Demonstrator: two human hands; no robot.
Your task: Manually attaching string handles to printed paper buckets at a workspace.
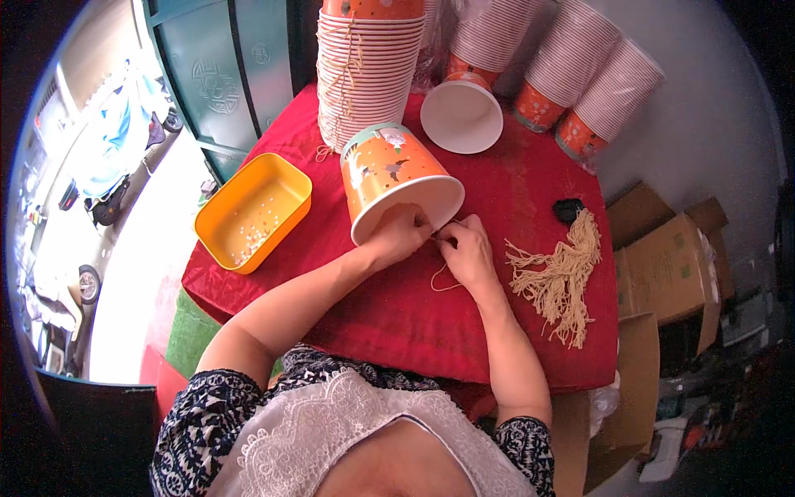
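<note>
An orange paper bucket (393, 172) with a white rim lies tipped on the red-covered table, its mouth facing me. My left hand (399, 234) reaches into the mouth, fingers curled closed near the right side of the rim; what they hold is hidden. Just outside that rim, my right hand (468, 253) pinches a thin beige cord (437, 283), whose loose end curves down over the cloth. The fingertips of both hands almost meet at the rim. To the right lies a bundle of beige cords (563, 277), tied with something black at its top.
Left of the bucket stands a yellow plastic tub (300, 199) with small pale pieces inside. Behind are a tall stack of buckets (364, 79) with cords hanging on it, a single bucket (461, 118) on its side, and wrapped stacks (567, 54). Cardboard boxes (667, 261) stand right of the table.
</note>
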